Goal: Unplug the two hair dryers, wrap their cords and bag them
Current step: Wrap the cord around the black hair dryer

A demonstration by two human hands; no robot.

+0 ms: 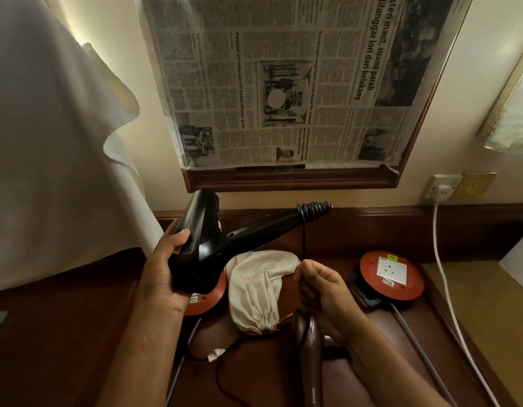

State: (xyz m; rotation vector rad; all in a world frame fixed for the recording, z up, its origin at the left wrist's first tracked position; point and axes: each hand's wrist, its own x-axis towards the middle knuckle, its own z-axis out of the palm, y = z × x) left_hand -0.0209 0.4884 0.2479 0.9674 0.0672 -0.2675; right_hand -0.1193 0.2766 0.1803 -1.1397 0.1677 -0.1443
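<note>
A framed newspaper [283, 83] hangs on the wall ahead, pale cloth [48, 142] drapes on my left, and a white plug [440, 189] sits in the wall socket with its white cable running down the right. Two red socket discs lie on the dark wooden desk [78, 333]; the right disc [390, 274] is in plain sight, the left one half hidden under my left hand [163, 277]. That hand grips the black hair dryer [207, 245] by its barrel, handle pointing right, above a cream drawstring bag [257, 289]. My right hand [321, 289] is clenched around its black cord [304, 239], over a second, brown dryer [310, 348] on the desk
</note>
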